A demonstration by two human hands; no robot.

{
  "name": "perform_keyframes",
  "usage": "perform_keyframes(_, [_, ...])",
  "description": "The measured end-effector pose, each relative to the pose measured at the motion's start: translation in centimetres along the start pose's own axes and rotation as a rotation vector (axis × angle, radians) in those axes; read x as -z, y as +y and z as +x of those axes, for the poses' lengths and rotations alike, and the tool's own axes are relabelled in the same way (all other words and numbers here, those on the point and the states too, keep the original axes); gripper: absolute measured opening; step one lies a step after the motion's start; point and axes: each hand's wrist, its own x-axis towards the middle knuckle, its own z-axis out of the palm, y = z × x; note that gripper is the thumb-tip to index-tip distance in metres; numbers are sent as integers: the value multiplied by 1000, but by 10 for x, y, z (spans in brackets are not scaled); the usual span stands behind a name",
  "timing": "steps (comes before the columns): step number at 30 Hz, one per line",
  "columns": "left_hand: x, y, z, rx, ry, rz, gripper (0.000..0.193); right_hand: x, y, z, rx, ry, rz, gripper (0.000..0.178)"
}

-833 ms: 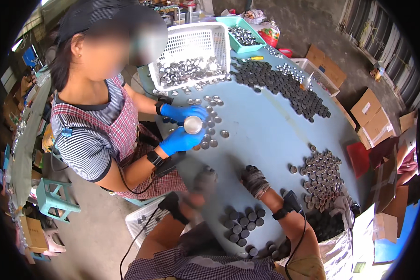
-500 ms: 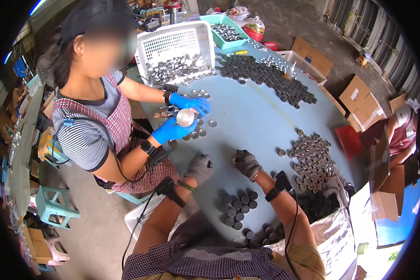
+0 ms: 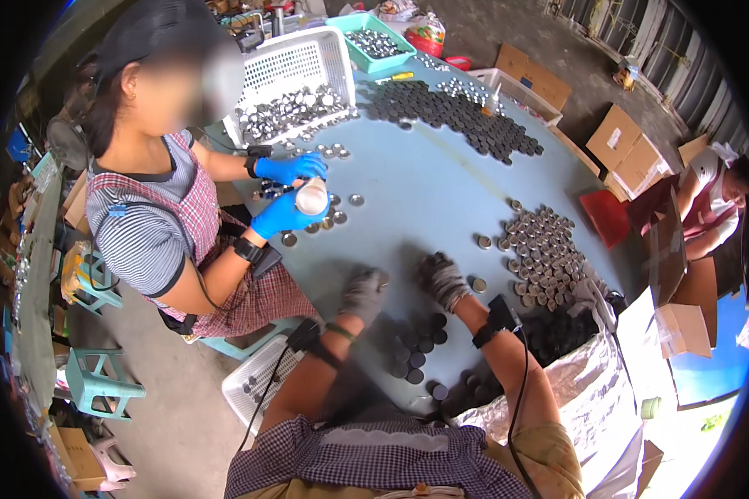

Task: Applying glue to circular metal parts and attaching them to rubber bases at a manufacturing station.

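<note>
My left hand (image 3: 364, 296), in a grey glove, is closed on a small round metal cap (image 3: 383, 283) that shows at its fingertips. My right hand (image 3: 443, 281), gloved in grey with darkened fingertips, is curled shut over the blue-grey table (image 3: 391, 212); whatever it may hold is hidden. A loose metal cap (image 3: 478, 284) lies just to the right of that hand. Beyond it spreads a group of silvery round caps (image 3: 542, 254). Between my forearms stand several black caps (image 3: 416, 359), partly blurred.
On the left a co-worker in blue gloves (image 3: 281, 214) holds a pale round cup (image 3: 311, 197). A white basket (image 3: 295, 58) of metal caps and many black discs (image 3: 453, 116) sit at the far side. A silvery sack (image 3: 557, 387) is by my right arm.
The view has shifted, so the table's contents sit further left and higher. A loose metal cap now shows beside my right hand. The co-worker's hands have moved closer together around the cup.
</note>
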Motion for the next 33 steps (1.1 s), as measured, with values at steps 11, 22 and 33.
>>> perform_keyframes(11, [39, 20, -31, -200, -482, -103, 42, 98, -4, -70, 156, -444, 121, 44])
perform_keyframes(22, [17, 28, -25, -193, -511, -15, 36, 56, -37, -35, 150, -224, 269, 31])
perform_keyframes(33, [39, -19, -19, -234, 207, -183, 23, 7, -5, -11, 62, 201, 544, 19])
